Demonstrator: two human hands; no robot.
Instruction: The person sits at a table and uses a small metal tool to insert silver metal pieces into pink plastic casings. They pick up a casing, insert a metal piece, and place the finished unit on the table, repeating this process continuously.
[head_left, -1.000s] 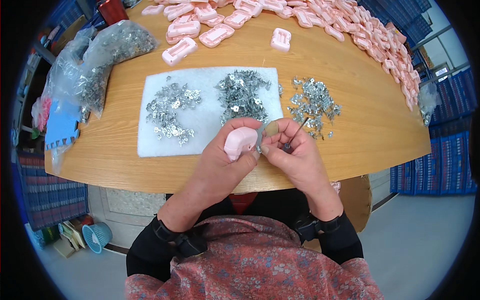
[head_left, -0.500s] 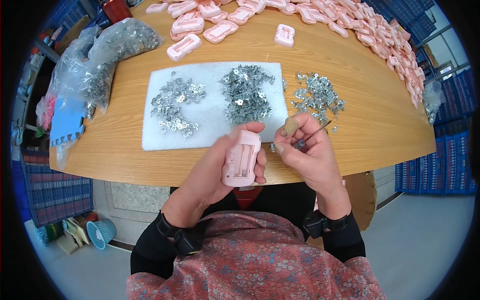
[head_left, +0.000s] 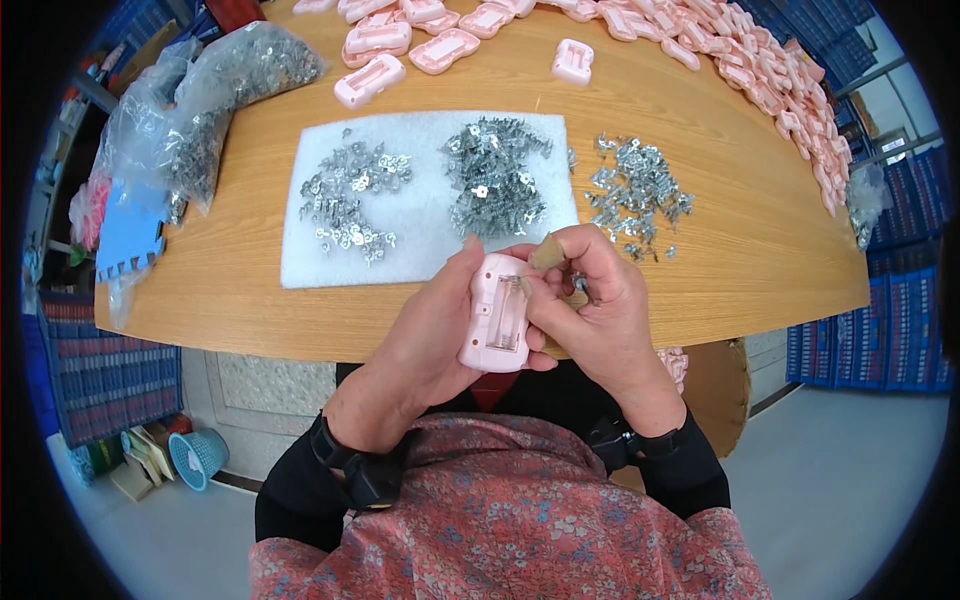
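Note:
My left hand (head_left: 424, 328) is closed around a pink plastic casing (head_left: 486, 332), its long battery compartment facing up. A coiled metal contact shows at the compartment's lower end. Held above the table's front edge, the casing meets the fingertips of my right hand (head_left: 596, 318) at the compartment's upper end. There, thumb and forefinger pinch a small metal spring contact, mostly hidden by the fingers. A tan finger cover (head_left: 547, 254) wraps one right fingertip. Part of a thin tool (head_left: 580, 283) shows between the right fingers; most of it is hidden.
Beyond my hands, a white foam sheet (head_left: 425, 222) bears two heaps of metal contacts. Another contact pile (head_left: 640, 195) lies to its right. Pink casings (head_left: 740, 75) crowd the table's far and right edges. Plastic bags of metal parts (head_left: 245, 75) stand left, near a blue foam mat (head_left: 130, 225).
My right hand has moved left, bringing the spring contact to the casing's compartment. The casing has shifted slightly right and turned more upright. The thin tool's shaft no longer sticks out to the right.

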